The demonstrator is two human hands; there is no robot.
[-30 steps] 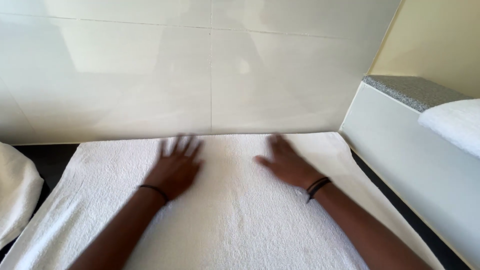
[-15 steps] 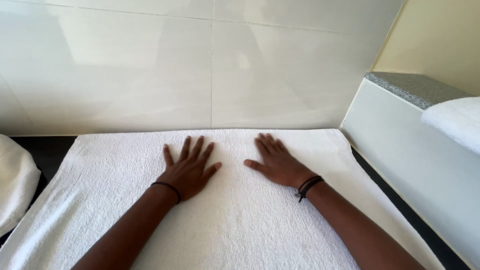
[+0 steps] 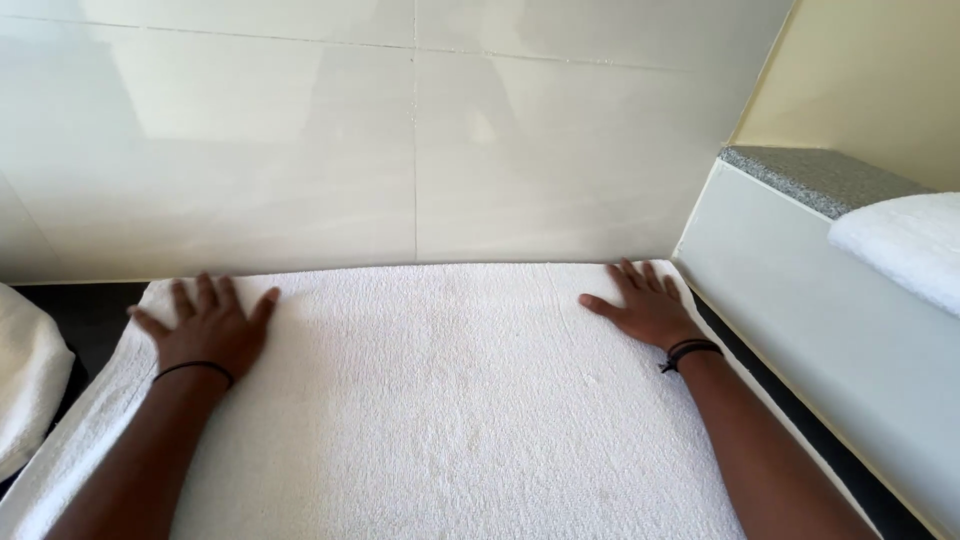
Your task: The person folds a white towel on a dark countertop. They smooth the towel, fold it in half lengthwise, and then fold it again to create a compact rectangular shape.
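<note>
A white terry towel [image 3: 440, 400] lies spread flat on a dark counter, its far edge against a pale tiled wall. My left hand [image 3: 208, 325] rests palm down on the towel's far left corner, fingers spread, with a thin black band at the wrist. My right hand [image 3: 645, 305] presses flat on the far right corner, fingers apart, a black band on that wrist too. Neither hand holds anything.
Another white towel [image 3: 25, 385] sits bunched at the left edge on the dark counter [image 3: 85, 310]. To the right rises a white ledge [image 3: 800, 300] with a grey speckled top [image 3: 815, 175], and a folded white towel [image 3: 900, 245] lies on it.
Both hands have slid apart along the far edge of the towel, from its middle out to the left and right corners.
</note>
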